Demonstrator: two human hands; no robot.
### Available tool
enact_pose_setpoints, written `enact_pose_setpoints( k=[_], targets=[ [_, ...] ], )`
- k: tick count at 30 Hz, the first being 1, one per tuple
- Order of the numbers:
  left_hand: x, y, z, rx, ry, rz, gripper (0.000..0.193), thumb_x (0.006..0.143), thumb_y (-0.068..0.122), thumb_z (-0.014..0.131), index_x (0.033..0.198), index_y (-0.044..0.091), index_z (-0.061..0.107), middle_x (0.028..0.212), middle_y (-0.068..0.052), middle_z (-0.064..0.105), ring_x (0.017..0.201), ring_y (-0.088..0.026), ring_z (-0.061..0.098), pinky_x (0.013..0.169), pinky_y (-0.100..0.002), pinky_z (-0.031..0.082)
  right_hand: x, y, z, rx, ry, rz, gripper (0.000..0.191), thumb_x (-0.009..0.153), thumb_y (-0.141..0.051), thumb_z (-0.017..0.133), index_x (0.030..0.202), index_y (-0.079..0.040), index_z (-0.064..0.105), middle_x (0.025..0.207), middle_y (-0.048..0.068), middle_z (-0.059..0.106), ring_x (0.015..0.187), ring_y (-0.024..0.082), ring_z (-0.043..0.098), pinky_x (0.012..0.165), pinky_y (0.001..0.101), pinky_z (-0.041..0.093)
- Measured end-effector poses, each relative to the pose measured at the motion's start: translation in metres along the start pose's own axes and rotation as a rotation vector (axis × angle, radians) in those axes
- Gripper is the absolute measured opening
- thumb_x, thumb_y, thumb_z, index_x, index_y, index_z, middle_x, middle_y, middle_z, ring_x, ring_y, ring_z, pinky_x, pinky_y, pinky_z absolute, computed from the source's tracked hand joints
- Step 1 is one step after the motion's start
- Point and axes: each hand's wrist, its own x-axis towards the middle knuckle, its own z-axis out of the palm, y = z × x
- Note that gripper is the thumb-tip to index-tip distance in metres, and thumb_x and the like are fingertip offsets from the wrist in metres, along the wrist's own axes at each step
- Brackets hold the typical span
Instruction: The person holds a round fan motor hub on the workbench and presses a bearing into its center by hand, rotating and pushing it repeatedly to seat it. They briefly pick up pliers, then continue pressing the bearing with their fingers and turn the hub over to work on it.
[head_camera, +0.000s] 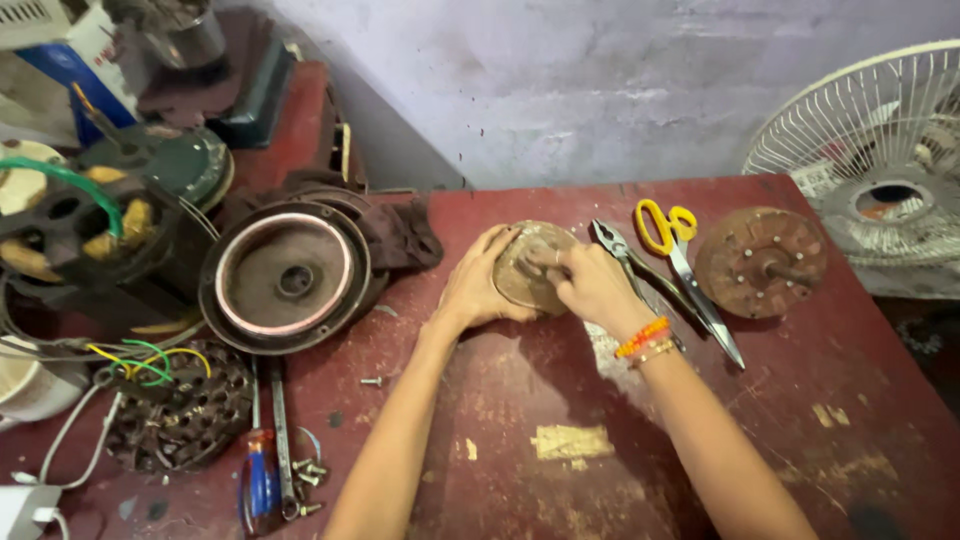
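Hands meet near the far edge of the desk (560, 440), at its middle. The left hand (478, 287) cups the near-left rim of a round, dusty disc (525, 262), fingers curled around the edge and gripping it. The right hand (590, 285) lies over the disc's right half with its fingertips (545, 262) pressed to the top face; whether they pinch a small part there cannot be told. The disc rests on the desk, tilted slightly or flat, not clearly either.

Judged from the layout, disassembly is well advanced: the unit lies in separate parts. Just right of the right hand lie pliers (625, 258) and yellow-handled scissors (680, 255), both idle. Further right sits a rusty plate (752, 255) with a shaft standing from it. Toward the left edge rest a round housing (285, 275) on a dark cloth (405, 235), a wound stator (185, 410) with coloured wires, a screwdriver (260, 480) and loose screws (308, 478). A fan guard (870, 150) stands past the right edge. Reassembly, if intended, has not begun.
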Motion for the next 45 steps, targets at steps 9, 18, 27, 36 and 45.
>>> enact_pose_setpoints(
  k=[9, 18, 27, 36, 45],
  targets=[
    [0.0, 0.002, 0.0, 0.016, 0.014, 0.02, 0.119, 0.041, 0.038, 0.097, 0.147, 0.013, 0.051, 0.155, -0.011, 0.047, 0.141, -0.032, 0.048, 0.113, -0.042, 0.042, -0.017, -0.009, 0.023, 0.102, 0.37, -0.157, 0.041, 0.083, -0.006, 0.062, 0.12, -0.016, 0.076, 0.103, 0.024, 0.07, 0.094, 0.042, 0.069, 0.083, 0.0467, 0.055],
    [0.0, 0.002, 0.002, 0.016, 0.013, 0.009, 0.119, 0.04, 0.037, 0.097, 0.147, 0.012, 0.051, 0.155, -0.012, 0.047, 0.141, -0.033, 0.048, 0.112, -0.043, 0.042, -0.02, -0.003, 0.029, 0.048, 0.401, -0.123, 0.038, 0.084, -0.008, 0.066, 0.12, -0.014, 0.075, 0.104, 0.022, 0.071, 0.092, 0.041, 0.069, 0.08, 0.0474, 0.056],
    [-0.001, -0.001, 0.002, -0.006, 0.007, 0.006, 0.119, 0.04, 0.037, 0.096, 0.147, 0.011, 0.051, 0.155, -0.012, 0.048, 0.141, -0.032, 0.049, 0.113, -0.041, 0.043, -0.018, 0.007, 0.035, 0.031, 0.474, -0.173, 0.034, 0.088, -0.01, 0.068, 0.121, -0.013, 0.075, 0.094, 0.021, 0.069, 0.086, 0.041, 0.067, 0.076, 0.0483, 0.054],
    [0.0, -0.003, 0.007, 0.039, 0.061, 0.035, 0.119, 0.041, 0.038, 0.097, 0.148, 0.01, 0.051, 0.155, -0.015, 0.046, 0.141, -0.035, 0.047, 0.114, -0.043, 0.041, -0.015, 0.005, 0.038, -0.02, 0.462, -0.129, 0.036, 0.086, -0.012, 0.071, 0.121, -0.013, 0.077, 0.088, 0.021, 0.065, 0.081, 0.04, 0.065, 0.072, 0.0478, 0.053],
    [0.001, -0.006, 0.008, 0.069, 0.076, 0.051, 0.121, 0.042, 0.038, 0.097, 0.149, 0.008, 0.048, 0.157, -0.017, 0.044, 0.141, -0.037, 0.048, 0.114, -0.044, 0.042, -0.009, 0.0, 0.04, 0.017, 0.513, -0.187, 0.035, 0.084, -0.01, 0.07, 0.118, -0.011, 0.077, 0.106, 0.019, 0.071, 0.093, 0.038, 0.069, 0.08, 0.0448, 0.056]
  ],
)
